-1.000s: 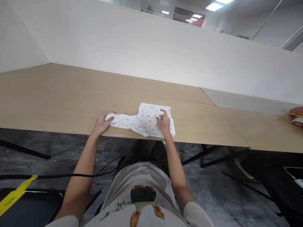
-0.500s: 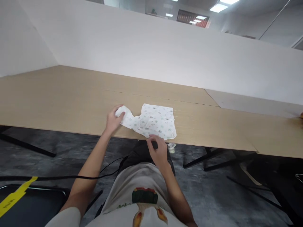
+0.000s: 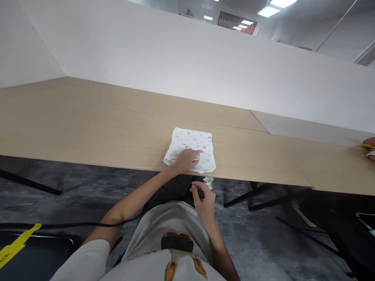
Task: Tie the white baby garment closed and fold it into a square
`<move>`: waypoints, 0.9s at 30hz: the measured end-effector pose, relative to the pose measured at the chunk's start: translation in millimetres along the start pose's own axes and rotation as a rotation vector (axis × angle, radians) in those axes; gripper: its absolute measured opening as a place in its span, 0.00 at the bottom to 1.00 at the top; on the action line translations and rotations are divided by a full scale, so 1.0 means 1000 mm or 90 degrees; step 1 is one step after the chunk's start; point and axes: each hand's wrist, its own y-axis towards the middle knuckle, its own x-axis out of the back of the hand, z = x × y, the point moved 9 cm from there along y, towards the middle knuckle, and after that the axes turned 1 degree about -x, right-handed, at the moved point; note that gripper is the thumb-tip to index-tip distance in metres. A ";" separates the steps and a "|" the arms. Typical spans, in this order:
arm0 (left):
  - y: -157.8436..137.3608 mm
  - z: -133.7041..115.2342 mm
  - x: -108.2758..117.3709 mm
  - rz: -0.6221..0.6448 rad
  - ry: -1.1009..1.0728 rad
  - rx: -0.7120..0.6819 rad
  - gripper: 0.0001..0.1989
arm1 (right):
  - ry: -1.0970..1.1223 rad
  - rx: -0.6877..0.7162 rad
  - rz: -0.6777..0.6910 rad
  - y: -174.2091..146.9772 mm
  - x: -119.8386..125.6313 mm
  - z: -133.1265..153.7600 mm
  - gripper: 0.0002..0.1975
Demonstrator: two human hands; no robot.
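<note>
Left hand (image 3: 187,159) flat and open, pressing on the folded white printed cloth (image 3: 191,143) at the centre of the frame near the front edge of the wooden table (image 3: 88,125); right hand (image 3: 205,201) below the edge, fingers loosely curled, holding nothing.

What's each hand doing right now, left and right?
Left hand: open, flat on the folded printed cloth on the wooden table.
Right hand: off the table, fingers loosely curled, holding nothing visible.
</note>
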 end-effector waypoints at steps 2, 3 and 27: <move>-0.011 -0.010 0.001 0.019 -0.042 -0.067 0.22 | -0.003 -0.009 -0.001 0.000 0.003 -0.004 0.11; -0.018 -0.012 0.006 0.024 -0.070 -0.091 0.22 | -0.005 -0.017 -0.005 0.001 0.005 -0.008 0.11; -0.094 0.085 0.073 -0.007 -0.085 -0.028 0.17 | -0.308 0.266 0.071 0.082 0.058 -0.040 0.16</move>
